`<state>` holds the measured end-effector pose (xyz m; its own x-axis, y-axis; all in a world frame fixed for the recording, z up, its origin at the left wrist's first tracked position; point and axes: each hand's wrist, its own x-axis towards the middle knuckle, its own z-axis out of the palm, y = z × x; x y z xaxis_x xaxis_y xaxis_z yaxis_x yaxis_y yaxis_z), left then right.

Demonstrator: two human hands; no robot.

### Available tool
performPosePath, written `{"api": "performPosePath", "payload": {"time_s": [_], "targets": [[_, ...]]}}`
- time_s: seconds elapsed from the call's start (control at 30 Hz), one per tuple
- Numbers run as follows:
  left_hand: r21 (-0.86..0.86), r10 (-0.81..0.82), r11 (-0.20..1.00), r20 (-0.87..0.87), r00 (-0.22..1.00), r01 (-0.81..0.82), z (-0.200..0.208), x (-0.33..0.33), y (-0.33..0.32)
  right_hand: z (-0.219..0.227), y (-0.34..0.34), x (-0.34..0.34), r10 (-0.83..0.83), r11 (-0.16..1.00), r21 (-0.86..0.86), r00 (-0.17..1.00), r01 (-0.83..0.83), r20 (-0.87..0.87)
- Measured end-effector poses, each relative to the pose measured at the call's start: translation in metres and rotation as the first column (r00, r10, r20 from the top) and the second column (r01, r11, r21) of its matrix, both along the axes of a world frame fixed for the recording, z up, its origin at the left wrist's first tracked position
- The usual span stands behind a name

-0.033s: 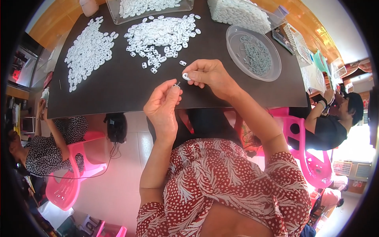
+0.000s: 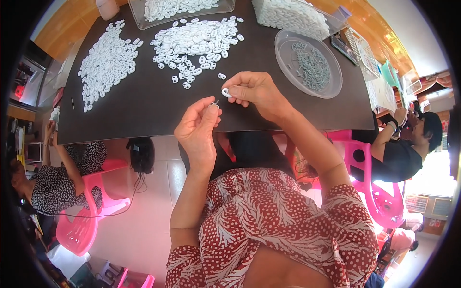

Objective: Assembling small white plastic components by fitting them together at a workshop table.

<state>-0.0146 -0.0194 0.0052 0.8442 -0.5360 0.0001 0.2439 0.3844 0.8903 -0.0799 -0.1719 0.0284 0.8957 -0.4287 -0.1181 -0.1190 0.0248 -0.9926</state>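
Above the near edge of the dark table, my left hand pinches a small grey metal piece between thumb and forefinger. Its thin tip sticks up; the rest is mostly hidden by the fingers. Just to the right and slightly farther away, my right hand grips a white oval plastic piece with a hole in it. The two pieces are close but apart. Beyond my hands lies a heap of similar white oval pieces, with a single white piece lying near my right fingers.
Another white heap lies at the left. A clear round dish at the right holds small grey metal parts. Clear bins of white pieces stand at the back. People sit at left and right; a pink chair is at lower left.
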Motion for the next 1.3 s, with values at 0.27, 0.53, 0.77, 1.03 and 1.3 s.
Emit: {"api": "performPosePath", "payload": {"time_s": [0.27,0.53,0.77,1.03,1.3], "targets": [[-0.008,0.024,1.0,0.094,0.995,-0.024,-0.001,-0.01,-0.006,0.005,0.01,-0.007,-0.038,0.996,0.081,0.997,0.033,0.067],[-0.004,0.046,0.999,0.138,0.989,-0.046,-0.002,-0.016,-0.006,0.006,0.018,-0.011,-0.071,0.997,0.024,0.993,0.069,0.091],[0.02,0.12,0.992,0.182,0.976,-0.125,-0.002,-0.02,-0.005,0.003,0.025,-0.012,-0.085,0.991,-0.091,0.986,0.098,0.144],[0.089,0.131,0.984,0.248,0.96,-0.157,-0.004,-0.021,-0.001,0.005,0.033,-0.011,-0.116,0.987,-0.092,0.977,0.134,0.179],[0.041,0.133,0.989,0.201,0.971,-0.144,0.001,-0.026,0.002,0.01,0.036,-0.015,-0.112,0.988,-0.088,0.977,0.13,0.183]]}}
